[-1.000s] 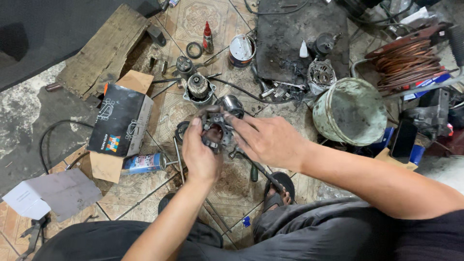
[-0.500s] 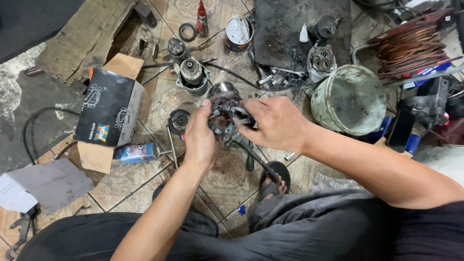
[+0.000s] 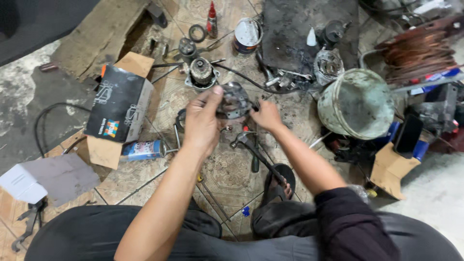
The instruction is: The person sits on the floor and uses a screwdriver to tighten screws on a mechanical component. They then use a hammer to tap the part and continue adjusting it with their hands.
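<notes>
Left hand (image 3: 202, 121) is clamped on the grey motor housing (image 3: 234, 100), right hand (image 3: 265, 115) gripping its far side. Hammer (image 3: 251, 147) lies just below; bucket (image 3: 356, 104) right, black box (image 3: 118, 105) left.

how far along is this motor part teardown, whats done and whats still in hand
Done: several parts already lie apart on the floor, such as the round wound part and a ring. In hand: the left hand and right hand hold the metal housing off the floor. Left: the hammer lies unused below.
</notes>
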`<state>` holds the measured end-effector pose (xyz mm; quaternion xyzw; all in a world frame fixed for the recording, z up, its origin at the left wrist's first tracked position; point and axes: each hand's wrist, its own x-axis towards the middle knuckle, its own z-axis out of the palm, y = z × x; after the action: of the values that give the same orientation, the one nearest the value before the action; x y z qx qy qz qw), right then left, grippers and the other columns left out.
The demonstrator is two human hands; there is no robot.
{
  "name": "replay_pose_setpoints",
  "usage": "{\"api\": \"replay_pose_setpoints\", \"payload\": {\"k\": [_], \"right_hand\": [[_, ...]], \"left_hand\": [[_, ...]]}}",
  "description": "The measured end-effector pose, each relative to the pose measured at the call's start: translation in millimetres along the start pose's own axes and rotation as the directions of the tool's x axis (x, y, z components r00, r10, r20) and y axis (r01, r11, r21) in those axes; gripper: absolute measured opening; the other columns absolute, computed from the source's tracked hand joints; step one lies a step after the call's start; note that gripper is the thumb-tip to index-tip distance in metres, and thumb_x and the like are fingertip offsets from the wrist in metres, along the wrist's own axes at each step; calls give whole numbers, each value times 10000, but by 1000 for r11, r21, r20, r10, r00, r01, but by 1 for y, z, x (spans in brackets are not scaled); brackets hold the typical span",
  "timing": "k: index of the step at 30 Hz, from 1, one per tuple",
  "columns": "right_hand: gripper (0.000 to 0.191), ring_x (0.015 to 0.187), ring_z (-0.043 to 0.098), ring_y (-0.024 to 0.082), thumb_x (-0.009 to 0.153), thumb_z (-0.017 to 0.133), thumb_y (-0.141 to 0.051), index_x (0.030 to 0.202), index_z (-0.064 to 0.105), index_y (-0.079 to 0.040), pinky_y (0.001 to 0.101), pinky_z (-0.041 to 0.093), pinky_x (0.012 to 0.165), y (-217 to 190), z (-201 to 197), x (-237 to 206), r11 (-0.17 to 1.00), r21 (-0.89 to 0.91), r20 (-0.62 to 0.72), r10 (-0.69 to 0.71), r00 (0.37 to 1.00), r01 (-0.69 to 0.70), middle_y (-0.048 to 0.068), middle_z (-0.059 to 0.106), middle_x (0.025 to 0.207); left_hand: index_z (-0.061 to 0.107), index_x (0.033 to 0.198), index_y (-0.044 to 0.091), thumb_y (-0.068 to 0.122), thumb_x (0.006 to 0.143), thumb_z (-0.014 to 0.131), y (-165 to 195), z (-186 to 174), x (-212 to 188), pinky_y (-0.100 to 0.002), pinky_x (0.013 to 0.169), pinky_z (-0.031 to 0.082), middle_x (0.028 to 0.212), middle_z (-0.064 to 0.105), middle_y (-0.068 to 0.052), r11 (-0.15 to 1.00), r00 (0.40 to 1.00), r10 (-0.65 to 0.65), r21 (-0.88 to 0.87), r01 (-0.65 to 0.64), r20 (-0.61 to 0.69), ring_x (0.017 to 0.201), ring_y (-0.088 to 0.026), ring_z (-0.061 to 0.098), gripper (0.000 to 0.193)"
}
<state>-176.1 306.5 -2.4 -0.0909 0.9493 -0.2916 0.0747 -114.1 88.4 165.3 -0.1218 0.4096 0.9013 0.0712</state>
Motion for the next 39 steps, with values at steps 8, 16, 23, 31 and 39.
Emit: {"api": "replay_pose_setpoints", "payload": {"k": [8, 16, 23, 31, 39], "right_hand": [[343, 910, 698, 459, 783, 717, -264, 1020, 724, -17, 536, 558, 841, 19, 48, -9, 976, 18, -52, 217, 975, -216, 281, 720, 943], [257, 835, 729, 397, 841, 678, -201, 1003, 651, -3, 474, 582, 797, 3, -45, 11, 1000, 14, 39, -4, 999, 4, 241, 730, 904], [287, 780, 672, 199, 910, 773, -264, 1023, 673, -20, 370, 552, 699, -98, -238, -35, 988, 138, 187, -99, 977, 73, 128, 720, 848], [176, 793, 656, 351, 927, 731, -128, 1027, 671, 5, 427, 537, 670, -185, -274, -96, 851, -130, 92, -500, 861, 509, 145, 653, 927], [217, 827, 681, 357, 952, 705, -113, 1094, 637, 36, 409, 554, 690, -192, -265, -94, 788, -159, 4, -601, 799, 594, 190, 688, 979]], "left_hand": [[580, 1247, -14, 227, 1054, 440, 6, -3, -6, -568, 786, 657, 1108, 719, -181, 968, 987, -159, -195, 155, -6, 973, -316, 750, 339], [554, 1419, -20, 112, 1023, 511, 24, 2, -18, -493, 865, 660, 1157, 698, -128, 994, 968, -107, 30, 103, 228, 1013, -222, 713, 420], [634, 1435, 51, 353, 1112, 574, 24, 17, -28, -314, 695, 566, 1098, 725, -113, 942, 917, -172, -211, 259, 359, 886, -163, 686, 446], [671, 1254, 16, 543, 979, 498, 17, 35, -42, -364, 762, 600, 1066, 754, -87, 933, 919, -312, -105, 344, 241, 935, -185, 718, 620], [671, 1337, 15, -27, 860, 738, 21, 45, -46, -249, 926, 527, 1125, 716, -24, 927, 961, 9, 357, -112, 276, 1014, -72, 635, 483]]}}
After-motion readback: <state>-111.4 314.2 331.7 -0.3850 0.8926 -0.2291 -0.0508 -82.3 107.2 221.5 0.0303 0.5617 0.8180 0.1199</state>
